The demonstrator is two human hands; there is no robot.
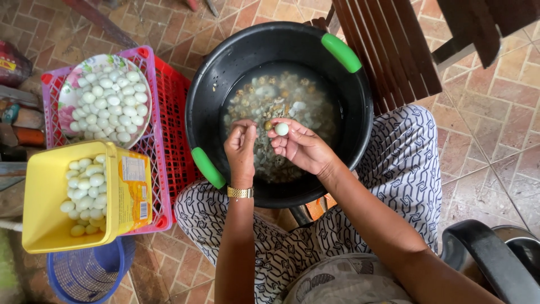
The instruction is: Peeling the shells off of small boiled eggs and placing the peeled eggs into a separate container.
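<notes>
Both hands over black tub [214,84], water and shell bits inside. Right hand [301,145] half curled, small peeled egg [281,129] pinched at fingertips. Left hand [241,147] fingers bunched tight, can't tell if gripping anything. Floral plate [67,95] of peeled eggs on pink crate [160,149] left, yellow tub [39,197] of eggs just below.

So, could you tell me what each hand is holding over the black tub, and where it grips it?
The right hand pinches a small white peeled egg by its sides with the fingertips. The left hand nips something tiny, too small to identify.
</notes>
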